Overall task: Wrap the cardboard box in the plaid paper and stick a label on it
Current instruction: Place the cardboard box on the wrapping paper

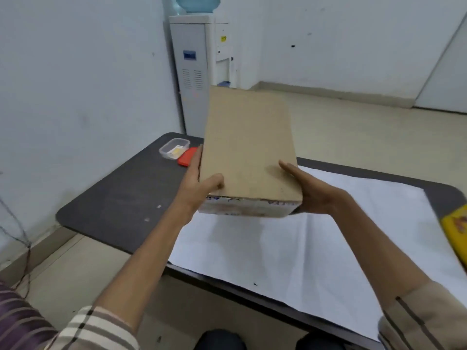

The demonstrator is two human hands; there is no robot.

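Cardboard box point(249, 147) is in the air between both grips, over the far-left part of the paper point(290, 261). Its long axis runs away from the person and its far end is tipped up.

Left grip point(202, 183) clamps the near-left corner, thumb on top, fingers along the side. Right grip point(310, 195) holds the near-right corner, thumb on top, fingers hidden underneath.

The paper lies flat on the bench point(121, 198), white face up, no plaid visible. It sits directly below the box and extends toward the person and to the right, so the set-down is probably straight down and slightly right to centre it.

Clear tub point(174, 148) and red item point(187, 157) sit at the far-left bench corner, off the sheet. Yellow object point(454, 223) is at the right edge. Nothing blocks the drop zone.
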